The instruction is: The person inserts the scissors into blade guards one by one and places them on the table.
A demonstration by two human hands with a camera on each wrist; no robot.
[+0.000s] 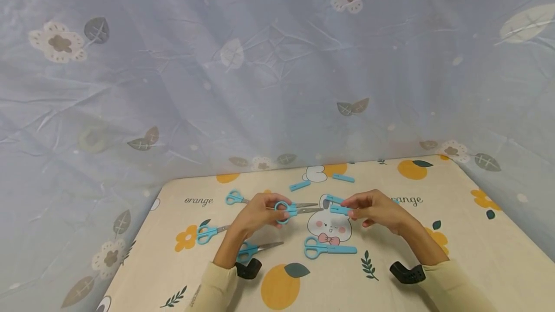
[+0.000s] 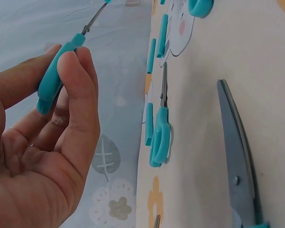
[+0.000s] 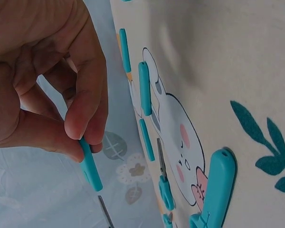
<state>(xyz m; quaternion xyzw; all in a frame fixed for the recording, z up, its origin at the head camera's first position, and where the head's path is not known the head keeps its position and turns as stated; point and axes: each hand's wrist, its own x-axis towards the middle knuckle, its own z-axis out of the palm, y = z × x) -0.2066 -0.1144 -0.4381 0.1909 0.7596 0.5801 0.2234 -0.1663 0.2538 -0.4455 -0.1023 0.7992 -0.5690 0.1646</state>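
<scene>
"Where are your scissors [image 2: 50,85]?"
"Between my left hand's [image 1: 260,213] thumb and fingers, pinched at the handle, blade [image 3: 105,212] pointing toward my right hand [image 1: 379,208]."
"And that one?"
"Pinching a blue cover [image 3: 91,167], its end just off the blade's tip."
"Anything closer?"
"A covered pair [image 1: 342,250] on the tablecloth [image 1: 329,285], nearer me, between my forearms."

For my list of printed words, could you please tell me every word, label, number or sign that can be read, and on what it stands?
"orange": tablecloth, left side.
"range": tablecloth, right side, its start not clearly visible.
No readable text on scissors or caps.
</scene>
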